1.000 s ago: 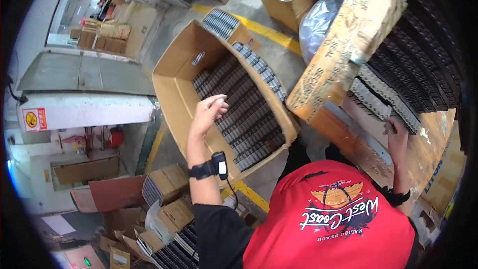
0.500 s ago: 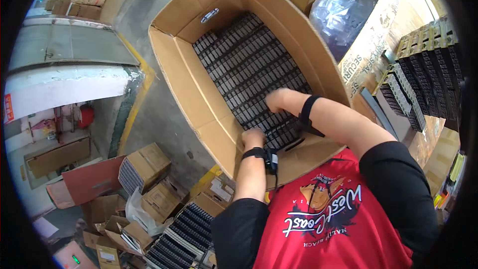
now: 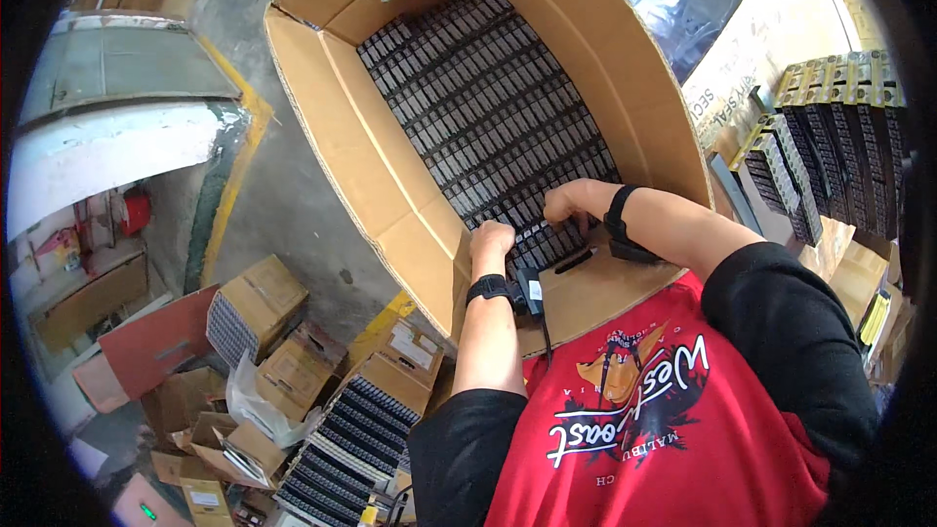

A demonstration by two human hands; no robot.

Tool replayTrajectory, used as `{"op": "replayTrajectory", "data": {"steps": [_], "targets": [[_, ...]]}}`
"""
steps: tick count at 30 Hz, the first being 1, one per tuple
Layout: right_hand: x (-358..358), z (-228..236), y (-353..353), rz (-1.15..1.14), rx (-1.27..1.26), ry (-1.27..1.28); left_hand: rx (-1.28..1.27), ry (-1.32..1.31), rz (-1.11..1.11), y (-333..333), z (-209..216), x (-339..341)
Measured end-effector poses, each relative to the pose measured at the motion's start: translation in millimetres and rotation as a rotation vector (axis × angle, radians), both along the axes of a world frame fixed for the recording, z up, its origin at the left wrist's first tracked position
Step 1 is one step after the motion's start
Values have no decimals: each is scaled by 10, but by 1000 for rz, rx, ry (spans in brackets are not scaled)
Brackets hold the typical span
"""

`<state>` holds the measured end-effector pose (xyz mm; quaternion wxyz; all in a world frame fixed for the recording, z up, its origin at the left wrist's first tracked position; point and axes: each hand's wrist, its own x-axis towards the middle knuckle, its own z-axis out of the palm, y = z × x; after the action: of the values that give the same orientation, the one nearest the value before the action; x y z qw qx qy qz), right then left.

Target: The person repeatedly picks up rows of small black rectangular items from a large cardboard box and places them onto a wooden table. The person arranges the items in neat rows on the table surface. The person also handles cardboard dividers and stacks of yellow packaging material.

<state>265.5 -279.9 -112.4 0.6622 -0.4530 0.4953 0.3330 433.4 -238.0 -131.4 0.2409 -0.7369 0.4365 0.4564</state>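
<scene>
A large open cardboard box [image 3: 366, 151] stands in front of me, its floor lined with tight rows of small dark packs with grey tops [image 3: 488, 98]. Deep in the near end of the box, my left hand [image 3: 491, 238] is closed at the left end of a row of small dark packs [image 3: 532, 233] with pale edges. At that row's right end is my right hand [image 3: 569, 203], its fingers curled down and partly hidden. Both wrists wear black straps, and a small black device with a cable hangs by the left wrist.
On the right, a wooden surface [image 3: 727, 88] bears stacked dark strips of packs [image 3: 839, 137]. Clear plastic bags [image 3: 673, 5] lie beyond the box's right wall. At lower left are cartons [image 3: 259, 307], a box of dark rows [image 3: 346, 439] and concrete floor [image 3: 312, 224].
My right hand has moved nearer to me and slightly right, down to the row by my left hand. The whole view has shifted a little, with the box appearing higher and farther left.
</scene>
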Motion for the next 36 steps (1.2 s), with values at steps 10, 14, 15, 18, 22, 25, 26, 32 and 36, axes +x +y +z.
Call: {"op": "replayTrajectory", "data": {"steps": [10, 14, 15, 18, 22, 25, 26, 32, 36], "targets": [[2, 662, -439, 103, -438, -132, -277, 221, 601, -196, 854, 133], [-428, 1639, -623, -190, -916, -225, -899, 352, 656, -493, 1446, 216], [-535, 1840, -584, -301, -1044, -242, -1124, 397, 718, -551, 1667, 132], [-1076, 2294, -250, -698, -1346, -426, -1443, 645, 612, -521, 2447, -430], [-2122, 2500, 511, -1168, -1740, -567, -1523, 1071, 321, -155, 3051, -1829], [-3052, 2568, 1463, -1417, -1597, -219, -1291, 1189, -46, 189, 2914, -2803], [-3298, 2527, 1818, -1529, -1534, -56, -1184, 1196, -140, 327, 2783, -3073], [-4217, 1613, 3718, -1905, -1476, 431, -539, 1335, -569, 1372, 1783, -4415], [-4395, 1616, 4058, -1931, -1246, 268, -380, 1260, -522, 1486, 1236, -4754]]}}
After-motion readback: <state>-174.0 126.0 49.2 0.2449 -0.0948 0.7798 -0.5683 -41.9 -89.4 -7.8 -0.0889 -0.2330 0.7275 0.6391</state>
